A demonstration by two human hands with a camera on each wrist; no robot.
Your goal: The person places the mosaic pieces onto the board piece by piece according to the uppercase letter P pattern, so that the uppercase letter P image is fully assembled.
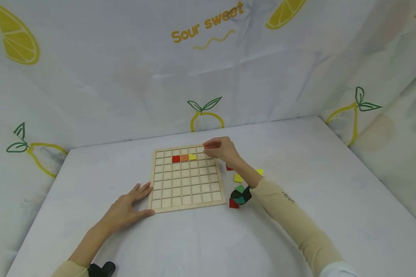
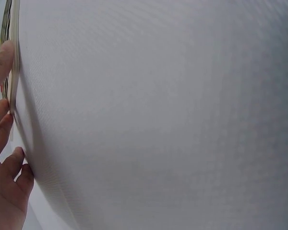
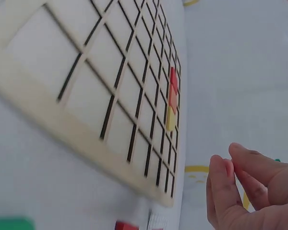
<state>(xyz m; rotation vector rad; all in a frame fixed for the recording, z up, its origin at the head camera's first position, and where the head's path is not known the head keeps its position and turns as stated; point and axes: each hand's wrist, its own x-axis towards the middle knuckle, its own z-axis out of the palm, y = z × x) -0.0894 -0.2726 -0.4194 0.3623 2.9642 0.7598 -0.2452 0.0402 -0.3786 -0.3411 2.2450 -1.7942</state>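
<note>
A wooden grid board [image 1: 187,207] lies flat on the table, divided into many square cells. Red [image 1: 176,159], orange [image 1: 184,157] and yellow [image 1: 192,157] tiles sit side by side in one row near its far edge. My left hand [image 1: 126,209] rests at the board's near left corner, fingers along the left edge and thumb at the front; the left wrist view shows the fingertips against that edge. Over the far right corner is my right hand [image 1: 223,149], thumb and fingertips brought together. I cannot tell whether a tile is between them.
Loose tiles lie right of the board, partly behind the right forearm: yellow ones [image 1: 238,178], red ones [image 1: 234,204] and a green one [image 1: 240,188]. A black wrist mount [image 1: 248,192] overlaps that spot. White cloth [image 1: 131,88] with lemon prints rises behind the table.
</note>
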